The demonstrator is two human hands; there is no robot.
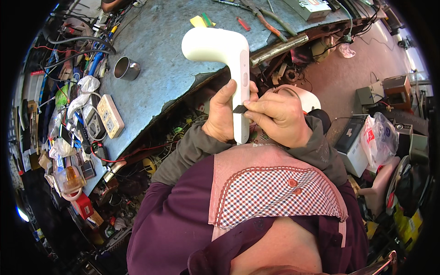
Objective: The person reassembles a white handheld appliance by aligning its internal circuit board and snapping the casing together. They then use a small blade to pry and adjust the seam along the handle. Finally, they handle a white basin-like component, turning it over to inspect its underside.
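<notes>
A smooth white plastic device (pixel 239 64) with a straight handle and a bulbous, rounded head bent to the left is held in front of the person's chest, its head over the bench's near edge. An oval button is set into the handle. Against the lower handle lies a small, flat black piece (pixel 239 109) with a matte, ridged-looking surface. The left hand (pixel 220 112) is curled around the handle, thumb pointing up along it. The right hand (pixel 282 117) is nearly closed, pinching the black piece between thumb and fingertips. Beyond spreads a blue-grey bench (pixel 169 64), scuffed, with a ragged, peeling edge. On it stand a dull cylindrical metal cup (pixel 127 68) and a cream rectangular socket strip (pixel 110 116).
</notes>
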